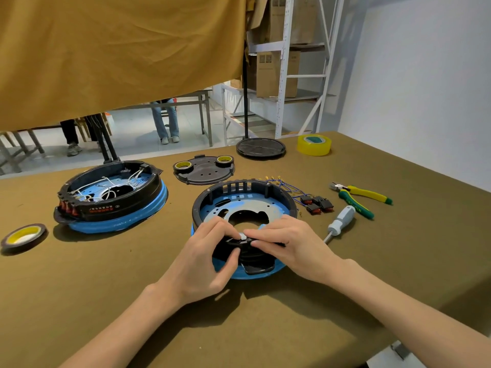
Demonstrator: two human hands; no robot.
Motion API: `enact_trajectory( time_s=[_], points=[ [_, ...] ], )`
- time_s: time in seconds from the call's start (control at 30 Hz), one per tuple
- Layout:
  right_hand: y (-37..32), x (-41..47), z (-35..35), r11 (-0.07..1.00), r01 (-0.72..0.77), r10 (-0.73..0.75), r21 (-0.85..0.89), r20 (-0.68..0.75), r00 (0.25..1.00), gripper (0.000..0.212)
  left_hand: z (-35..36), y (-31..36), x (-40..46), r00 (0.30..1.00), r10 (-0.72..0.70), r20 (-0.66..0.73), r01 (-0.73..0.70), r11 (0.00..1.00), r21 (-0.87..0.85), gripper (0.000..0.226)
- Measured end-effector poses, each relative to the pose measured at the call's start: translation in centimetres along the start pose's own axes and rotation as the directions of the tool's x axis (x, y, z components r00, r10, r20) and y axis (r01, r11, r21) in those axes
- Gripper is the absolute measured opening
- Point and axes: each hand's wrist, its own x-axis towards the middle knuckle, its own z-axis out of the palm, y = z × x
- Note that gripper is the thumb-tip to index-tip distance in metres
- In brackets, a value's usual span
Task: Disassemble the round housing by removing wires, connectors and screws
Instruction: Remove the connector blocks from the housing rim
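A round black housing (pixel 247 197) on a blue base sits in the middle of the table, open at the top, with a blue inner plate. Both hands work at its near rim. My left hand (pixel 210 258) grips the black front part, thumb below and fingers curled over the rim. My right hand (pixel 288 240) pinches a small white piece (pixel 243 237) on that rim. Right of the housing lie several black and red switches (pixel 317 203) with blue wires (pixel 287 185). A second housing (pixel 111 197), still holding white wires, stands at the left.
A grey-handled screwdriver (pixel 341 221) and green-yellow pliers (pixel 361 196) lie to the right. A black cover plate (pixel 204 171) carrying two tape rolls lies behind. A black round lid (pixel 261 147) and yellow tape (pixel 314 145) sit at the back, another tape roll (pixel 24 236) at far left.
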Motion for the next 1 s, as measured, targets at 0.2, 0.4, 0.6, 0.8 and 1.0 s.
enact_trajectory(
  time_s=[0.2, 0.4, 0.6, 0.8, 1.0],
  points=[
    [0.5, -0.4, 0.9, 1.000, -0.005, 0.007, 0.021, -0.078, 0.997, 0.031, 0.1, 0.2, -0.1, 1.000, -0.009, -0.006, 0.009, 1.000, -0.006, 0.023],
    [0.8, -0.5, 1.3, 1.000, 0.005, -0.003, 0.013, -0.121, 0.993, 0.031, 0.0, 0.4, 0.0, 1.000, -0.014, -0.004, 0.014, 1.000, -0.002, 0.024],
    [0.8, -0.4, 1.5, 1.000, 0.009, -0.006, 0.023, -0.135, 0.991, 0.031, 0.2, 0.5, -0.2, 1.000, -0.011, -0.015, 0.012, 1.000, 0.025, 0.029],
    [0.7, -0.2, 0.7, 0.958, -0.167, 0.177, 0.235, -0.023, 0.984, 0.043, 0.8, 1.3, 0.2, 1.000, -0.025, -0.017, 0.027, 0.986, 0.164, 0.041],
    [3.0, -1.3, -3.7, 0.969, -0.195, 0.221, 0.149, -0.181, 0.958, 0.019, 0.9, 2.1, 1.7, 0.996, -0.086, 0.005, 0.080, 0.942, 0.326, 0.051]
  ],
)
